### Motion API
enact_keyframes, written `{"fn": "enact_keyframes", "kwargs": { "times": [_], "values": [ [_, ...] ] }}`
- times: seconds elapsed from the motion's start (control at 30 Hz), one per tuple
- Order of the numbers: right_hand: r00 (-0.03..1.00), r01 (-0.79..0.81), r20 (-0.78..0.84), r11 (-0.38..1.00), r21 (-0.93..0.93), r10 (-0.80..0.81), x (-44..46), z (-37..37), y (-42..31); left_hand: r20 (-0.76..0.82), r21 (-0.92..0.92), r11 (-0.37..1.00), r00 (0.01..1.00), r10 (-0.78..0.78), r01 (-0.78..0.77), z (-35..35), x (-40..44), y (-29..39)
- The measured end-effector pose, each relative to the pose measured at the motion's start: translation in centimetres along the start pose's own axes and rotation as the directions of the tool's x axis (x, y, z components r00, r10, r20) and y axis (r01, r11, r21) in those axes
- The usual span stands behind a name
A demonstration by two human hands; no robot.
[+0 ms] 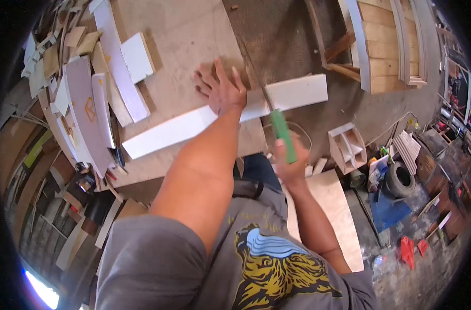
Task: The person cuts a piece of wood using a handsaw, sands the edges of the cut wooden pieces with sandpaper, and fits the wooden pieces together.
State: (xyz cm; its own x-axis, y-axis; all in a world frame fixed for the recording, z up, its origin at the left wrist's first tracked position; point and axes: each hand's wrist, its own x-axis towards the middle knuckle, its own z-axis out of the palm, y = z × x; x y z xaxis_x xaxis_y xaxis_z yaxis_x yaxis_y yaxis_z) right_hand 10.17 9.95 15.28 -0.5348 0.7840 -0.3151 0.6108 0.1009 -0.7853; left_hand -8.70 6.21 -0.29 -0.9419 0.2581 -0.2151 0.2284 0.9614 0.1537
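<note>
A long white board (173, 132) lies across the edge of a plywood-topped table (178, 41), its right end sticking out past the edge. My left hand (225, 90) rests over the board with its fingers spread, reaching onto the tabletop. In my right hand (293, 163) is the green handle of a handsaw (279, 126). The saw's thin blade crosses the board just beyond the table edge, between the overhanging end and the part under my left hand. Slight blur covers the right hand.
White-faced strips (85, 111) and a small white block (137, 57) lie on the table's left, with piled offcuts (49, 62) beyond. A wooden frame (385, 46) stands at upper right. On the floor are a small divided box (347, 147), a tire (399, 180) and a plywood sheet (331, 206).
</note>
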Motion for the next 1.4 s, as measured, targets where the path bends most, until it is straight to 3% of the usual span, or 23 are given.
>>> {"fn": "enact_keyframes", "kwargs": {
  "times": [0.03, 0.17, 0.3, 0.4, 0.43, 0.53, 0.67, 0.73, 0.83, 0.93, 1.03, 1.1, 1.23, 1.33, 1.4],
  "values": [
    [0.978, -0.198, 0.071, 0.979, 0.052, 0.195, -0.4, -2.2, -1.7, 0.02, 0.0, 1.0, 1.0, 0.001, -0.001, -0.3, -0.7, -0.3],
    [0.992, 0.077, -0.104, 0.991, 0.107, -0.065, -4.4, -2.8, -0.9, -0.015, 0.005, 1.0, 1.0, 0.01, -0.01, 0.1, 0.2, 0.2],
    [0.984, -0.139, 0.124, 0.989, 0.057, 0.132, 3.2, 0.7, -1.2, -0.017, -0.009, 1.0, 1.0, 0.019, -0.019, -0.3, 0.6, 0.5],
    [0.995, -0.092, 0.055, 0.99, 0.103, 0.086, -2.7, -2.4, -1.2, -0.013, -0.017, 1.0, 1.0, 0.012, -0.012, -0.1, 0.8, 0.4],
    [1.0, -0.005, 0.011, 0.996, 0.085, 0.004, -4.4, -3.7, -2.3, 0.002, -0.029, 1.0, 1.0, 0.012, -0.012, -0.3, 0.7, 0.3],
    [0.998, 0.052, 0.03, 0.998, 0.045, -0.053, -2.8, -2.2, 0.2, 0.013, -0.033, 0.999, 1.0, 0.015, -0.015, -0.3, 0.5, 0.1],
    [0.988, -0.135, 0.084, 0.987, 0.084, 0.128, 3.8, 1.2, -0.8, -0.005, -0.032, 0.999, 1.0, 0.015, -0.015, -0.2, 0.3, 0.1],
    [1.0, 0.012, 0.0, 0.995, 0.094, -0.012, 0.2, -1.0, -1.0, 0.003, -0.04, 0.999, 1.0, 0.017, -0.017, -0.2, 0.6, 0.3],
    [0.996, 0.08, -0.042, 0.988, 0.134, -0.075, -2.6, -2.2, -1.5, 0.004, -0.035, 0.999, 1.0, 0.007, -0.007, 0.0, 0.3, 0.0],
    [0.976, -0.163, 0.161, 0.981, 0.109, 0.144, 5.5, 1.5, -1.4, 0.024, -0.032, 0.999, 1.0, 0.004, -0.003, -0.1, -0.2, -0.2],
    [0.987, -0.12, 0.109, 0.993, 0.014, 0.118, 2.0, 0.0, -1.3, 0.025, -0.033, 0.999, 1.0, 0.019, -0.018, -0.3, 0.0, -0.2],
    [0.992, -0.114, 0.065, 0.988, 0.105, 0.108, -2.3, -2.6, -1.6, 0.023, -0.036, 0.999, 1.0, 0.009, -0.008, -0.2, 0.0, -0.3],
    [0.995, -0.055, 0.082, 0.996, 0.071, 0.049, 1.8, 0.5, 1.1, 0.026, -0.052, 0.998, 0.999, 0.022, -0.021, -0.3, 0.2, 0.0],
    [0.983, -0.157, 0.101, 0.987, 0.04, 0.152, 4.8, 0.9, -3.0, 0.012, -0.073, 0.997, 1.0, 0.019, -0.018, -0.2, 0.3, -0.2],
    [0.997, -0.07, 0.033, 0.994, 0.087, 0.068, 0.8, -0.8, -1.3, 0.004, -0.089, 0.996, 1.0, 0.023, -0.023, -0.1, 1.1, 0.5]
  ]
}}
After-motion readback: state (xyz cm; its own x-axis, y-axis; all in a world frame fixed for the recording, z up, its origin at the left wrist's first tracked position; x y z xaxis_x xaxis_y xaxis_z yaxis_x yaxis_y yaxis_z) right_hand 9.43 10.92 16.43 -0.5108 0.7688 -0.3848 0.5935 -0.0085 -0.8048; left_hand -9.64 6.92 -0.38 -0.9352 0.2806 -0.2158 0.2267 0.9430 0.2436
